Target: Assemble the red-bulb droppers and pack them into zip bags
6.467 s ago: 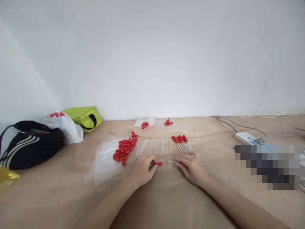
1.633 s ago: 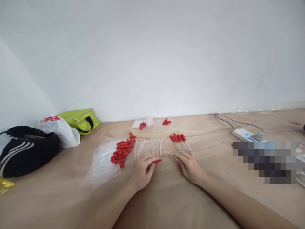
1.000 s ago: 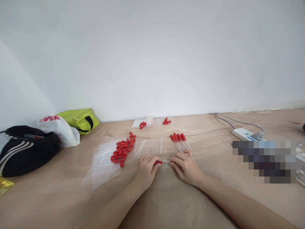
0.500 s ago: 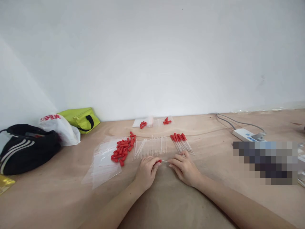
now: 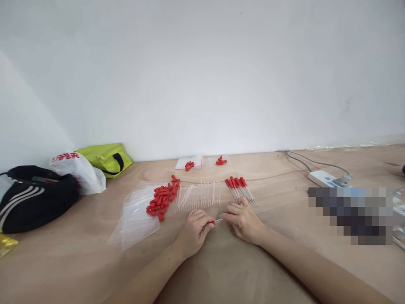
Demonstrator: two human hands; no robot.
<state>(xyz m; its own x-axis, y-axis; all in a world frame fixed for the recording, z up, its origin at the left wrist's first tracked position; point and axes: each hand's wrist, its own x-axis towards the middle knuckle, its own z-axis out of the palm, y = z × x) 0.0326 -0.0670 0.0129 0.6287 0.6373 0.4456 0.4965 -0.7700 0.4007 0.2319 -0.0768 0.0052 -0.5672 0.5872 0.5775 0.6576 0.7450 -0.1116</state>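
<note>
Between thumb and fingers my left hand (image 5: 195, 231) pinches a red rubber bulb (image 5: 212, 222). A thin clear dropper tube (image 5: 219, 220) reaches from the bulb to my right hand (image 5: 242, 221), whose fingers are closed on the tube's other end. How deep the tube sits in the bulb is hidden. Beyond my hands lies a row of clear tubes (image 5: 198, 196). Left of the row is a pile of loose red bulbs (image 5: 162, 198), partly on clear zip bags (image 5: 139, 226). Several droppers with red bulbs fitted (image 5: 238, 188) lie side by side beyond my right hand.
Small bags with red bulbs (image 5: 189, 165) lie near the wall. At left stand a black bag (image 5: 38, 202), a white plastic bag (image 5: 82, 173) and a lime-green bag (image 5: 107, 156). A power strip (image 5: 322, 179) with a grey cable lies at right, beside a blurred-out object.
My left hand and the bulb have dropped slightly toward me, so the tube now slants up to the right. My right hand has shifted slightly left, still on the tube.
</note>
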